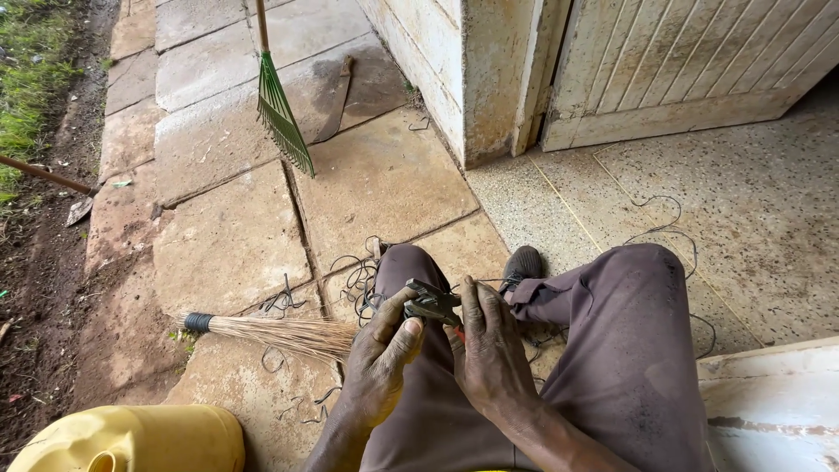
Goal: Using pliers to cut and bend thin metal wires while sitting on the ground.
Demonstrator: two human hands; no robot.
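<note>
Dark pliers [433, 303] sit over our left knee, gripped between both hands: our left hand [384, 350] wraps the head end, our right hand [491, 345] closes on the handles. Loose wire [358, 280] and a broom [280, 332] lie just beside us on the paving [227, 236].

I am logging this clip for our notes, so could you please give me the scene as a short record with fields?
Setting: outdoor stone paving beside a wall and a wooden door
Posture: person seated, knees bent, trousers grey-purple
Left hand: grip on dark pliers
Right hand: rests on the pliers, red handle showing beneath
Around the feet: loose dark wire in tangles
Nearby: straw broom lying flat, green rake, yellow jerrycan
Shoe: dark, one visible
</note>
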